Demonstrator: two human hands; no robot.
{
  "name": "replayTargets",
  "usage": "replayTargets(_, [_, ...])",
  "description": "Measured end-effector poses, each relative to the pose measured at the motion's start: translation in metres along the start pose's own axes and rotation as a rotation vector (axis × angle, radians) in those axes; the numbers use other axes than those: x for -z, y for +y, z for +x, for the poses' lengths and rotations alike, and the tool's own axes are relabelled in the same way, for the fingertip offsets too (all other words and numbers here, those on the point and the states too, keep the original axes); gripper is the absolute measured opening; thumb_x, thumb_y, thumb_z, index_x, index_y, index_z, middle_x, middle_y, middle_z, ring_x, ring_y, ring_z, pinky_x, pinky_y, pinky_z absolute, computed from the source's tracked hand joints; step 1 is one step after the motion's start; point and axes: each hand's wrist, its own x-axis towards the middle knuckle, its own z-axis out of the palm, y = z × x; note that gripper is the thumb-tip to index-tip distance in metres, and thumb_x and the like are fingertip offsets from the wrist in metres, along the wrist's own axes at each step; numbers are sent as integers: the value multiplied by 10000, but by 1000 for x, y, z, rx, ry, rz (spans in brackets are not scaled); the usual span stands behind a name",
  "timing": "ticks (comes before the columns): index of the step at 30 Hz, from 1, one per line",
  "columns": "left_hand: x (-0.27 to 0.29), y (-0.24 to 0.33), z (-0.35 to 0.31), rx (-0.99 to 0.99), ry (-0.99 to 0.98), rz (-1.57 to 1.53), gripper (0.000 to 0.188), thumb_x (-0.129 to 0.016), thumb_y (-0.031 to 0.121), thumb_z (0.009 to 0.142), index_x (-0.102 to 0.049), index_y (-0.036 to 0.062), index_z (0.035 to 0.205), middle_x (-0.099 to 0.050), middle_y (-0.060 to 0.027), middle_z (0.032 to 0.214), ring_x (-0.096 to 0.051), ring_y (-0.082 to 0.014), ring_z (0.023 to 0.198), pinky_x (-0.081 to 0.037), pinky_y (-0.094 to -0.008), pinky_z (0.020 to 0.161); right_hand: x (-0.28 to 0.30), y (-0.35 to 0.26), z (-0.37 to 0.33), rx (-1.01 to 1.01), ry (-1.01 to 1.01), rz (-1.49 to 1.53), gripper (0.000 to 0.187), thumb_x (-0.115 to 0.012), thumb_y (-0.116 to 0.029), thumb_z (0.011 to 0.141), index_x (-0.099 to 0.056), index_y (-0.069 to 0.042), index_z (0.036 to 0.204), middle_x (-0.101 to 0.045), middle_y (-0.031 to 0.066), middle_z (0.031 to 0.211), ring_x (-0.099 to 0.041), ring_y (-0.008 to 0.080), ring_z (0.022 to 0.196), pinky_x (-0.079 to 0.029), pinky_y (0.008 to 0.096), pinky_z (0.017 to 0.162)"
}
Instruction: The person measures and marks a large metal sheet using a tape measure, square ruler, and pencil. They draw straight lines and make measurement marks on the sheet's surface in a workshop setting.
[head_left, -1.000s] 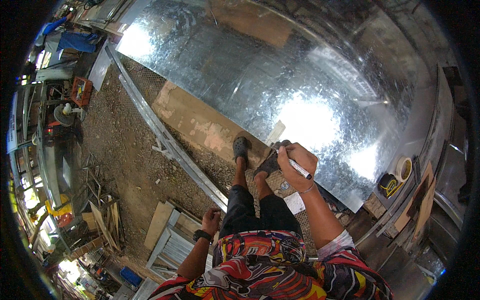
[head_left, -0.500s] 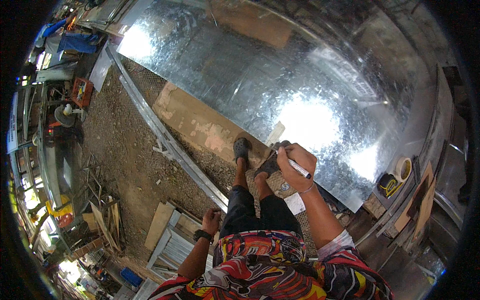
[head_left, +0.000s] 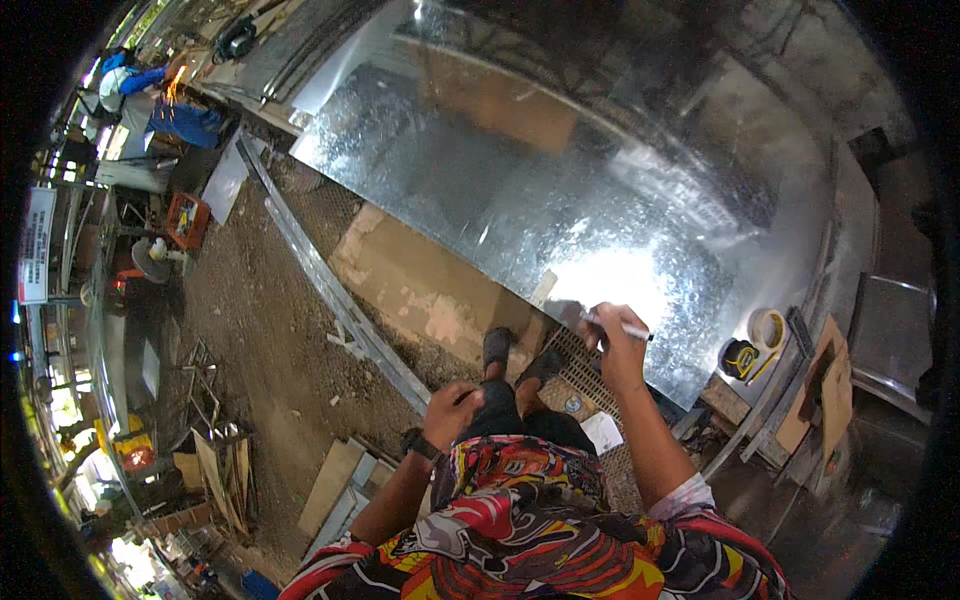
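Observation:
My right hand [head_left: 618, 342] is over the near edge of a large shiny metal sheet [head_left: 420, 190]. Its fingers close round a white marker with a dark end [head_left: 636, 331]. By that hand a short pale strip [head_left: 544, 288] lies at the sheet's edge. My left hand [head_left: 452, 414] is in front of my body, away from the sheet, its fingers loosely curled and nothing visible in them. A yellow and black tape measure [head_left: 738, 357] and a roll of tape [head_left: 767, 330] rest at the right end of the sheet.
A long metal bar [head_left: 325, 285] runs across the gravel floor on the left. Under the sheet's edge lies a worn board [head_left: 420, 290], near my feet. Cut boards [head_left: 822, 400] stand at the right. At the far left another person [head_left: 150, 100] works amid sparks.
My left hand has risen and come inward in front of my body. The right hand still holds the marker, now turned flatter. The whole view has shifted with my head.

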Motion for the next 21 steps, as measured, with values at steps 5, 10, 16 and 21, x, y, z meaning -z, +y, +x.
replayTargets(5, [-16, 112, 13, -223, -259, -272, 257, -654, 278, 1022, -684, 41, 1115, -692, -19, 944, -570, -60, 752, -463, -237, 649, 11, -25, -60, -9, -169, 55, 507, -514, -418, 1033, -663, 58, 943, -702, 170, 773, -589, 185, 593, -483, 308, 569])
replayTargets(10, [-24, 174, 22, -437, -537, -233, 209, -679, 232, 1004, -683, 62, 1126, -679, 0, 958, -575, -56, 801, -481, -227, 705, -2, -60, -98, 155, -30, -21, 500, -493, -424, 1046, -656, 36, 937, -680, 149, 759, -584, 190, 599, -465, 313, 554])
replayTargets(16, [-26, 191, 41, -655, -653, -141, 212, -703, 177, 964, -651, 27, 1105, -650, -29, 1012, -597, -109, 956, -510, -300, 870, -17, -55, -108, 197, 77, 365, 479, -479, -435, 1063, -618, -7, 900, -629, 119, 698, -536, 199, 530, -415, 314, 496])
replayTargets(21, [1, 211, 27, -722, -614, 83, 205, -697, 157, 964, -640, 7, 1092, -652, -50, 1013, -601, -124, 980, -508, -316, 897, -34, -61, -115, 222, 88, 362, 493, -453, -460, 1069, -606, -25, 894, -612, 109, 660, -513, 188, 502, -395, 304, 479])
